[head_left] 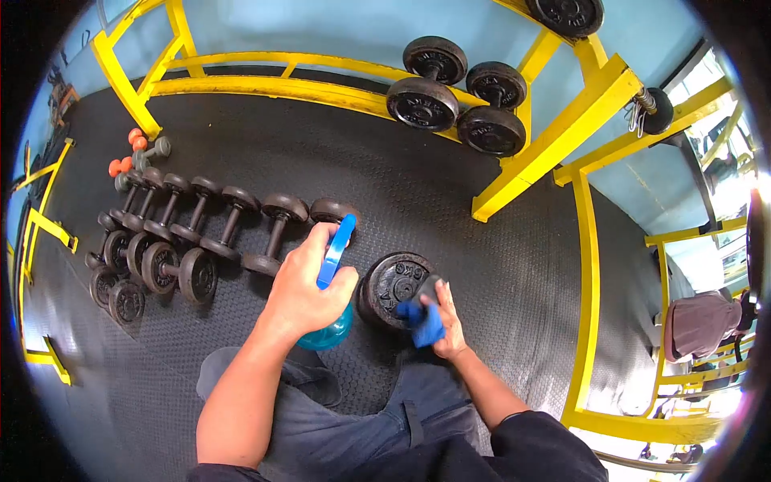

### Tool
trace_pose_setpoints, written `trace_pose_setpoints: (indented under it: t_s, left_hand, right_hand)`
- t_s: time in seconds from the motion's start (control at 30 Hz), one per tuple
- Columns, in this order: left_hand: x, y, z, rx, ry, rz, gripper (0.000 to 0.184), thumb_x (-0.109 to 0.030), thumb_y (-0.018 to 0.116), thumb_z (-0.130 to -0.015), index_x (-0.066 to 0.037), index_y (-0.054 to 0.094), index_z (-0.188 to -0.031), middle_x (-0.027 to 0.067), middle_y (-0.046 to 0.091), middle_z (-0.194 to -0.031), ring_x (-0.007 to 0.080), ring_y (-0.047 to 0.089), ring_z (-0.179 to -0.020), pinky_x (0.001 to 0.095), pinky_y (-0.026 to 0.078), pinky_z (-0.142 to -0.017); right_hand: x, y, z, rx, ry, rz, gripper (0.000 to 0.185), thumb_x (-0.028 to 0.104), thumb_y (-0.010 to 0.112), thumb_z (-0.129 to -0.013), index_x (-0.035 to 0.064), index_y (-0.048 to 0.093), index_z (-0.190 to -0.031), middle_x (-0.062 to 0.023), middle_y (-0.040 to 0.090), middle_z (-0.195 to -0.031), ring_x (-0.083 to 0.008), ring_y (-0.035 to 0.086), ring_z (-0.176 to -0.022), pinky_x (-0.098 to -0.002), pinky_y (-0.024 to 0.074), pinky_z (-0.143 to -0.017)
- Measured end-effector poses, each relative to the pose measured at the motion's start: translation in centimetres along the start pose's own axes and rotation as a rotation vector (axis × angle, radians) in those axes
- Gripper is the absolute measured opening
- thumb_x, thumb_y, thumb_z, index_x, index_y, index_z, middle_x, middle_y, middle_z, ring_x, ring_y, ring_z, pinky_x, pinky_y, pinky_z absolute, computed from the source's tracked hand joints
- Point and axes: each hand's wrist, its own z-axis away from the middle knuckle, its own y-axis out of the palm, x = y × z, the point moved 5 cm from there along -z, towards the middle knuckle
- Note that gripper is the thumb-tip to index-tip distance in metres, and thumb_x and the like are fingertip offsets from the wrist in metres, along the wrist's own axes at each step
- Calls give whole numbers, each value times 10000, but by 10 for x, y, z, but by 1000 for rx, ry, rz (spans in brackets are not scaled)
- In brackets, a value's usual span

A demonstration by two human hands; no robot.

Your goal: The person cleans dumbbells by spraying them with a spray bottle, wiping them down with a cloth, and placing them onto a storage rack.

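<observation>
My left hand (309, 285) grips a spray bottle with a blue trigger head (336, 253) and a teal, see-through body (331, 331). In my right hand (450, 321) is a blue cloth (424, 323), blurred by motion, at the right side of a black weight plate (393, 281) lying on the floor between my legs and the dumbbells. Part of the plate's right side is hidden by the hand and cloth.
A row of dark dumbbells (233, 225) stands at the left, with small orange dumbbells (120, 166) behind. Larger dumbbells (422, 104) lean by a yellow frame (554, 145). A person in a brown top (700, 325) is at the far right.
</observation>
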Motion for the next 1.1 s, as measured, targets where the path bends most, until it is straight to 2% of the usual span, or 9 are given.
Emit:
trace_pose_setpoints:
  t_s: [0.03,0.23,0.33,0.53,0.67,0.83,0.93,1.0,1.1]
  left_hand:
    - [-1,2,0,7,-19,13,375,-145,592,-739,-33,516,-1089,202,616,-814,375,628,-793,410,477,-712]
    - [2,8,-3,-6,4,40,386,-172,595,-742,-31,500,-1089,217,614,-814,398,625,-798,440,477,-711]
    - [4,12,-2,29,-54,16,435,-214,589,-746,-18,491,-1122,240,619,-845,418,617,-830,467,471,-748]
    - [0,17,-5,-12,40,4,399,-141,598,-745,-28,498,-1114,199,632,-939,371,633,-881,396,480,-768]
    - [-8,12,-9,6,15,44,449,-182,616,-728,-24,491,-1130,222,614,-880,405,618,-861,443,477,-745]
    - [-3,15,-9,-11,82,24,427,-166,612,-730,-18,472,-1105,237,602,-917,424,600,-881,466,475,-757]
    - [0,12,-11,-23,56,47,406,-153,612,-727,-14,478,-1083,237,598,-904,419,608,-876,448,481,-747]
    - [0,3,-14,-83,67,42,396,-150,610,-730,-13,482,-1079,231,599,-903,403,618,-864,431,485,-745]
    - [1,-18,-20,-190,37,59,400,-126,614,-742,-21,495,-1109,186,613,-923,324,641,-859,369,490,-764]
  right_hand:
    - [-11,11,-1,204,204,-153,516,289,543,-885,-21,483,-1293,-209,411,-1406,-323,358,-1344,-423,215,-1133]
    - [-44,51,22,-498,591,-176,564,125,650,-801,-30,431,-1298,-220,537,-1227,-354,521,-1176,-398,351,-1041]
    - [-36,13,-48,-199,889,12,269,221,654,-801,24,654,-984,-152,692,-870,-258,661,-870,-364,482,-788]
    - [-42,9,-65,-11,839,189,383,326,687,-790,40,652,-1043,-189,682,-980,-325,647,-977,-383,476,-847]
    - [-74,17,-24,-296,1018,-466,425,282,698,-808,19,629,-1134,-88,671,-1038,-211,627,-966,-340,471,-876]
    - [-79,37,-119,250,906,-660,464,340,717,-767,1,643,-1076,-102,666,-994,-196,634,-866,-336,498,-801]
    - [-72,78,-163,604,761,-405,420,364,708,-760,39,672,-1024,-82,681,-979,-182,642,-847,-353,505,-789]
    - [-50,123,-171,1063,321,456,421,432,681,-743,91,703,-989,-76,701,-977,-206,664,-853,-381,513,-786]
    - [-9,161,-136,1159,274,445,483,514,644,-703,113,724,-961,-118,696,-1008,-283,668,-901,-397,517,-789]
